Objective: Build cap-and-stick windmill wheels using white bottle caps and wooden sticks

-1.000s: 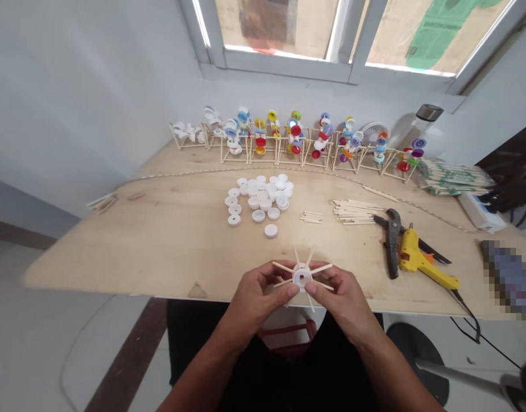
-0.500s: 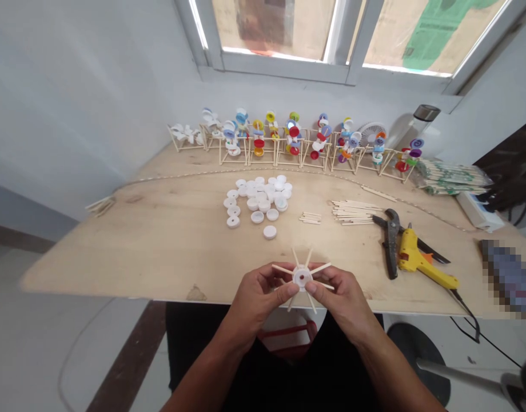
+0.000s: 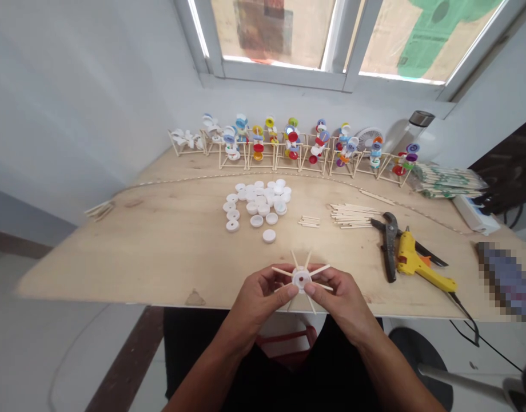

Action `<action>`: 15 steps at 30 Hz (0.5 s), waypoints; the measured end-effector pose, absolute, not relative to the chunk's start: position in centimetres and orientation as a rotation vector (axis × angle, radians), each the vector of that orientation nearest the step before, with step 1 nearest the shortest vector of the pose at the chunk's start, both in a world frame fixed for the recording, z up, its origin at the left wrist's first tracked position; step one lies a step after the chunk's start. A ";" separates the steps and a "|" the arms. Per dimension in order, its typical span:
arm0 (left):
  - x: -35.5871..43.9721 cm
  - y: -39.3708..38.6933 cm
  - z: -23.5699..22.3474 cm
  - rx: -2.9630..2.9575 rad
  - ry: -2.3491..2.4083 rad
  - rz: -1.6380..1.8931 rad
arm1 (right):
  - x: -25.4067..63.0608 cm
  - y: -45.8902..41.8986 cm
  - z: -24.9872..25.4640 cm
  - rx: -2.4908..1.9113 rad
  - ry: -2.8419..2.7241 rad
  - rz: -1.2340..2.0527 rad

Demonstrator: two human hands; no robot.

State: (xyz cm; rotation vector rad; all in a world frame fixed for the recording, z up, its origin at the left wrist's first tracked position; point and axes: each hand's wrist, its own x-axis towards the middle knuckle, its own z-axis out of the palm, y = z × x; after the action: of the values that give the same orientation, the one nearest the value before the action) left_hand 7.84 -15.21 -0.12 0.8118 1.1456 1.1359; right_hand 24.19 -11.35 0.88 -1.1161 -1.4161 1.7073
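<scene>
Both my hands hold a small spoked wheel (image 3: 302,278): a white bottle cap with several thin wooden sticks fanning out from it. My left hand (image 3: 258,300) pinches its left side with thumb and fingers. My right hand (image 3: 338,298) pinches its right side the same way. The wheel hovers just over the near edge of the wooden tabletop (image 3: 168,246). A cluster of loose white caps (image 3: 258,202) lies on the board beyond my hands.
Short sticks (image 3: 310,221) and a longer stick pile (image 3: 352,215) lie right of the caps. Black pliers (image 3: 389,243) and a yellow glue gun (image 3: 415,264) rest at the right. Finished coloured cap wheels on stick frames (image 3: 294,146) line the back wall.
My hands and the wheel stay nearly still; the view has tilted slightly. The wheel looks turned a little between my fingers.
</scene>
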 end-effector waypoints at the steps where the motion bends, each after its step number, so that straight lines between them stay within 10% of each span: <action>1: 7.8 -15.2 0.0 0.816 1.145 1.127 | 24.2 -11.3 1.0 -1.120 -1.423 1.693; 15: 7.7 -15.0 -0.3 0.822 1.126 1.187 | 24.3 -11.1 0.5 -1.108 -1.568 1.517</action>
State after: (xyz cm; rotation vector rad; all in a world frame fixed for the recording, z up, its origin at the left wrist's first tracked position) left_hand 7.71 -15.03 -0.29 0.8220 1.1260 1.1869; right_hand 24.33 -11.11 0.54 -1.1081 -1.5684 1.5174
